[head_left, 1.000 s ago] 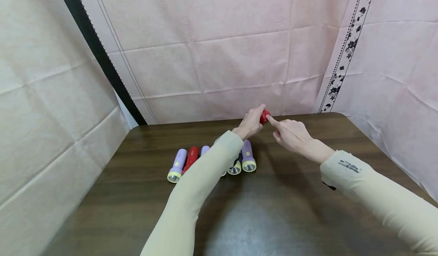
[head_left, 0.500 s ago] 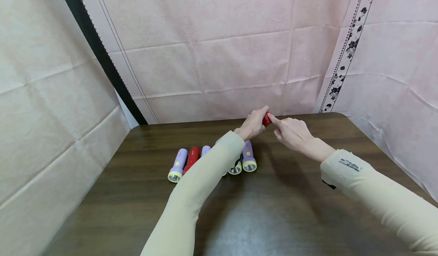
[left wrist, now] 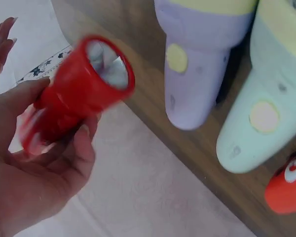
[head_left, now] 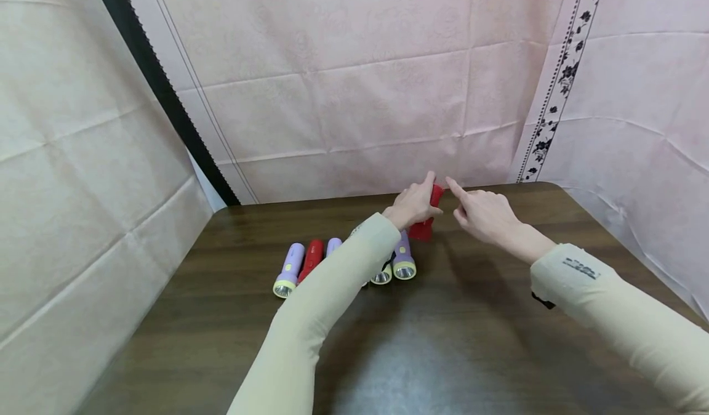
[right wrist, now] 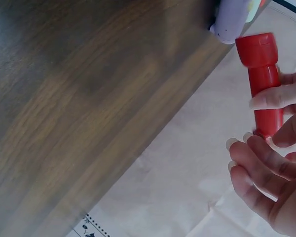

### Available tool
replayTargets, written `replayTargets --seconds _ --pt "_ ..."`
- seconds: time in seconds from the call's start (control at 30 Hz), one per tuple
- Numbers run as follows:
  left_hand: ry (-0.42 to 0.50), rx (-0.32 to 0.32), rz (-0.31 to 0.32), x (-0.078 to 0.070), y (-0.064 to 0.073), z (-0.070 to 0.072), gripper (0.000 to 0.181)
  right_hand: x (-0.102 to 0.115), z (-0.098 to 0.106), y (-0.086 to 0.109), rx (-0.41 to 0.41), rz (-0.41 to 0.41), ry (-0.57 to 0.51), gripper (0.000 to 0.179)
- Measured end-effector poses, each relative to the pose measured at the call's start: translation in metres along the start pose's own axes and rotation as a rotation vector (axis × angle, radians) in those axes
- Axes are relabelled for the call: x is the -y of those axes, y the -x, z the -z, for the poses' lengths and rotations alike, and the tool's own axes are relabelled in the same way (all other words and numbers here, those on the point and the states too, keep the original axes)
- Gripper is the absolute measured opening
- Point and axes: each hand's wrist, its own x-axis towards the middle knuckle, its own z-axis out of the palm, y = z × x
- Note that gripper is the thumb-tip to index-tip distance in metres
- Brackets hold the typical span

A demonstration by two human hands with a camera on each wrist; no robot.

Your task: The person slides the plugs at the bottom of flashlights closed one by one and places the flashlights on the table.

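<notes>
My left hand (head_left: 412, 207) grips a red flashlight (head_left: 422, 230) by its body, above the far part of the table. In the left wrist view the flashlight (left wrist: 71, 91) is slightly blurred, its wide lens end tilted toward the camera. My right hand (head_left: 487, 217) hovers just right of it, index finger extended in the head view. From the right wrist, its loosely bent fingers (right wrist: 256, 165) appear right at the narrow tail end of the red flashlight (right wrist: 264, 89). Left of both hands lies a row of several flashlights, partly hidden by my left sleeve.
The row on the brown table (head_left: 443, 341) includes a lilac flashlight (head_left: 288, 271) at its left end, a red one (head_left: 312, 258) beside it, a lilac one (head_left: 404, 262) at its right end and a mint one (left wrist: 266, 118). Pale cloth (head_left: 343, 95) hangs behind the table.
The red flashlight has swung in my left hand so its wide end now points down toward the table. My right index fingertip, earlier against it, has moved off slightly to the right.
</notes>
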Motion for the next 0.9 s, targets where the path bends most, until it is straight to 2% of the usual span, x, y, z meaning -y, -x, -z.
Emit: replayTargets --seconds 0.17,0.3,0.4,0.53,0.7,0.9 --pt "-0.078 0.091 0.06 -0.003 0.004 -0.014 0.059 0.001 -0.001 0.002 0.016 0.001 0.001 0.056" --pt "-0.163 0.148 0.078 -0.003 0.009 -0.026 0.061 0.004 -0.004 0.002 0.001 0.024 -0.003 0.053" --pt "-0.235 0.156 0.085 -0.003 0.01 -0.034 0.055 0.005 -0.005 0.002 -0.016 0.039 0.0 0.05" --pt "-0.304 0.134 0.091 -0.003 0.011 -0.04 0.045 0.006 -0.006 0.001 -0.019 0.042 0.006 0.048" --pt "-0.314 0.136 0.088 -0.002 0.013 -0.044 0.034 0.006 -0.008 -0.001 -0.008 0.039 0.01 0.047" --pt "-0.348 0.17 0.087 0.001 0.008 -0.058 0.032 0.005 -0.009 0.001 0.001 0.025 0.003 0.048"
